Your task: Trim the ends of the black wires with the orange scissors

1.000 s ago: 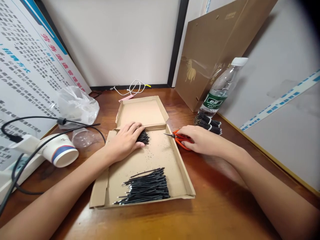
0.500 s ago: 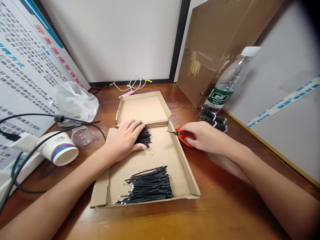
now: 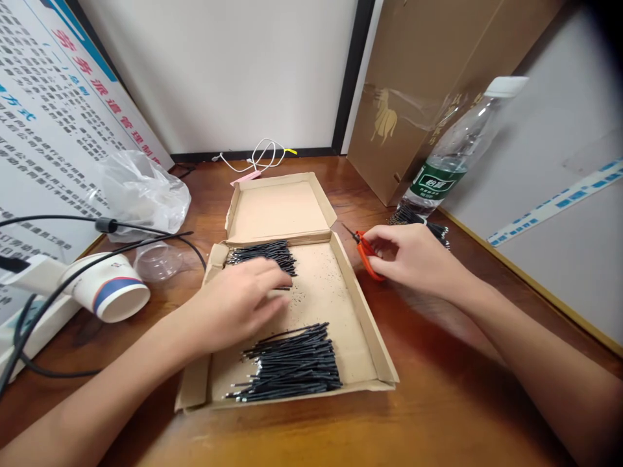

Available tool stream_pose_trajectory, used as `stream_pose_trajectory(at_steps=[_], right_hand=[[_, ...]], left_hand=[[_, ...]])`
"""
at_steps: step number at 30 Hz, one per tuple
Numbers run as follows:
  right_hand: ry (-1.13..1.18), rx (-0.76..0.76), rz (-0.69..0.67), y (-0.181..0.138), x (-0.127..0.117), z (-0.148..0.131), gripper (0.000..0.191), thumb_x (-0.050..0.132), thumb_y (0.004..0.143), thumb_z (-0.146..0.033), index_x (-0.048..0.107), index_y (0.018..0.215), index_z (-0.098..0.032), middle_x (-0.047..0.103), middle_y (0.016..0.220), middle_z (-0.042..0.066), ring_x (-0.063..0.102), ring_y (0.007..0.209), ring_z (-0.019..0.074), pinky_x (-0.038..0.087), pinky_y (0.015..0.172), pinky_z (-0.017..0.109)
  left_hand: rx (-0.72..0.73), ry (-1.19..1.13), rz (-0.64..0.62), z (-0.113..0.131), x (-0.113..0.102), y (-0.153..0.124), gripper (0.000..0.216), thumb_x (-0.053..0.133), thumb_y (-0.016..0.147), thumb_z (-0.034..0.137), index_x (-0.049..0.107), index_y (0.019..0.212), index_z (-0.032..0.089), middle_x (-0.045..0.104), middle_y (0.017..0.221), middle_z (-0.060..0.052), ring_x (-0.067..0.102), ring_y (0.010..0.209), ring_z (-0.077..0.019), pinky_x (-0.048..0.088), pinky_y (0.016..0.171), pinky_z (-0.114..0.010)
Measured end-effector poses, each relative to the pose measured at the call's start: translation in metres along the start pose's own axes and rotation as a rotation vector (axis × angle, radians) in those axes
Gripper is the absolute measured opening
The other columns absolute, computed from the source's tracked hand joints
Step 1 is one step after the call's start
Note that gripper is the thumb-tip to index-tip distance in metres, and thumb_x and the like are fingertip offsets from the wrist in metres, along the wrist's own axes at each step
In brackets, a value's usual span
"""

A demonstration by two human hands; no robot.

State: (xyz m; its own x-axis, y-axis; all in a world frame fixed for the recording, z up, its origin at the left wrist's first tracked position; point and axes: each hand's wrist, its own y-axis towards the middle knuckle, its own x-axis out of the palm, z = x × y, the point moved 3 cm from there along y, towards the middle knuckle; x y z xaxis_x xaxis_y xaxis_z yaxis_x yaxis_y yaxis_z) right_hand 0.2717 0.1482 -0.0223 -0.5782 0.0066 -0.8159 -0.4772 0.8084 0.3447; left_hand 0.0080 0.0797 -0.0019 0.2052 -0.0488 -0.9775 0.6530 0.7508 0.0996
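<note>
My left hand [image 3: 246, 301] hovers over the open cardboard box [image 3: 363, 311], fingers bent and thumb held apart. A thin black piece shows by its fingertips; I cannot make out whether it is touched. Behind the hand lies a pile of short black wires [image 3: 265, 251], partly covered by it. Nearer me, a larger pile of black wires [image 3: 296, 363] with bare, shiny left ends lies along the box's front edge. Just right of the box, my right hand [image 3: 403, 256] is closed on orange-handled scissors [image 3: 368, 256], whose pointed tip faces away to the left.
Tied black wire bundles [image 3: 437, 230] and a water bottle [image 3: 440, 172] stand behind my right hand. To the left are a paper cup [image 3: 114, 288], a clear plastic cup [image 3: 158, 261], a plastic bag [image 3: 146, 191] and black cables [image 3: 104, 224]. Dark specks litter the box floor.
My left hand has come off the back wire pile and moved toward me, uncovering that pile. The right hand has shifted slightly, and the scissors' tip has swung upward, away from the box wall.
</note>
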Motion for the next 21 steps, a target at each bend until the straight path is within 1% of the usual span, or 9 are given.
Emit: stream_pose_trajectory(at_steps=[1, 2, 4, 6, 9, 14, 17, 19, 21], right_hand=[[0.033, 0.022, 0.027, -0.001, -0.002, -0.002, 0.011, 0.057, 0.072, -0.013, 0.063, 0.077, -0.021, 0.068, 0.067, 0.000, 0.060, 0.056, 0.0157, 0.045, 0.052, 0.028], [0.067, 0.042, 0.049, -0.002, -0.003, -0.005, 0.012, 0.057, 0.071, -0.013, 0.063, 0.078, -0.021, 0.068, 0.067, -0.001, 0.060, 0.056, 0.0154, 0.046, 0.051, 0.027], [0.121, 0.069, 0.082, -0.003, -0.006, -0.009, 0.014, 0.056, 0.071, -0.012, 0.063, 0.079, -0.021, 0.068, 0.066, -0.001, 0.061, 0.054, 0.0147, 0.048, 0.051, 0.026], [0.146, 0.082, 0.097, -0.003, -0.006, -0.013, 0.015, 0.056, 0.070, -0.011, 0.063, 0.079, -0.022, 0.067, 0.065, -0.002, 0.060, 0.053, 0.0145, 0.049, 0.051, 0.027], [0.144, 0.080, 0.099, -0.003, -0.005, -0.016, 0.013, 0.059, 0.069, -0.014, 0.064, 0.076, -0.023, 0.068, 0.066, -0.001, 0.061, 0.056, 0.0156, 0.048, 0.053, 0.028], [0.159, 0.084, 0.093, -0.002, -0.001, -0.017, 0.009, 0.061, 0.068, -0.017, 0.065, 0.075, -0.022, 0.068, 0.069, 0.000, 0.061, 0.060, 0.0167, 0.047, 0.056, 0.030], [0.236, 0.092, 0.043, -0.004, -0.002, -0.024, 0.003, 0.064, 0.075, -0.023, 0.065, 0.072, -0.021, 0.064, 0.061, -0.002, 0.054, 0.051, 0.0126, 0.043, 0.047, 0.026], [0.296, 0.085, 0.006, -0.007, -0.003, -0.033, 0.014, 0.065, 0.079, -0.030, 0.065, 0.069, -0.021, 0.060, 0.057, -0.002, 0.050, 0.046, 0.0109, 0.040, 0.042, 0.024], [0.340, 0.062, -0.019, -0.011, -0.003, -0.044, 0.020, 0.066, 0.081, -0.035, 0.064, 0.067, -0.021, 0.058, 0.054, -0.002, 0.048, 0.045, 0.0105, 0.039, 0.039, 0.023]], left_hand=[[0.025, -0.058, -0.064, 0.008, 0.001, -0.002, 0.017, 0.051, 0.101, 0.027, 0.065, 0.106, 0.019, 0.070, 0.096, -0.004, 0.066, 0.087, -0.0193, 0.051, 0.078, -0.029], [0.017, -0.161, -0.136, 0.014, 0.003, -0.004, 0.014, 0.053, 0.100, 0.026, 0.065, 0.102, 0.019, 0.069, 0.091, -0.003, 0.065, 0.082, -0.0184, 0.050, 0.073, -0.028], [-0.008, -0.264, -0.226, 0.022, 0.008, -0.005, 0.008, 0.058, 0.097, 0.022, 0.065, 0.097, 0.019, 0.067, 0.093, -0.002, 0.063, 0.084, -0.0189, 0.047, 0.072, -0.029], [-0.058, -0.327, -0.256, 0.026, 0.012, -0.004, 0.007, 0.058, 0.095, 0.017, 0.063, 0.091, 0.019, 0.065, 0.092, -0.002, 0.061, 0.085, -0.0191, 0.045, 0.073, -0.029], [-0.155, -0.372, -0.276, 0.027, 0.017, -0.004, 0.012, 0.056, 0.094, 0.013, 0.059, 0.084, 0.019, 0.064, 0.085, -0.001, 0.058, 0.080, -0.0189, 0.041, 0.071, -0.030], [-0.246, -0.420, -0.272, 0.030, 0.016, -0.007, 0.015, 0.052, 0.092, 0.013, 0.053, 0.079, 0.019, 0.062, 0.081, -0.001, 0.056, 0.077, -0.0195, 0.038, 0.069, -0.031], [-0.313, -0.475, -0.227, 0.030, 0.012, -0.008, 0.016, 0.050, 0.092, 0.017, 0.052, 0.077, 0.019, 0.061, 0.078, -0.001, 0.055, 0.076, -0.0201, 0.040, 0.069, -0.032], [-0.367, -0.567, -0.182, 0.028, 0.009, -0.009, 0.016, 0.049, 0.093, 0.020, 0.052, 0.078, 0.020, 0.062, 0.077, -0.001, 0.055, 0.075, -0.0196, 0.041, 0.067, -0.031], [-0.413, -0.736, -0.139, 0.026, 0.007, -0.010, 0.013, 0.050, 0.095, 0.023, 0.052, 0.082, 0.020, 0.063, 0.076, 0.000, 0.054, 0.070, -0.0169, 0.041, 0.061, -0.028]])
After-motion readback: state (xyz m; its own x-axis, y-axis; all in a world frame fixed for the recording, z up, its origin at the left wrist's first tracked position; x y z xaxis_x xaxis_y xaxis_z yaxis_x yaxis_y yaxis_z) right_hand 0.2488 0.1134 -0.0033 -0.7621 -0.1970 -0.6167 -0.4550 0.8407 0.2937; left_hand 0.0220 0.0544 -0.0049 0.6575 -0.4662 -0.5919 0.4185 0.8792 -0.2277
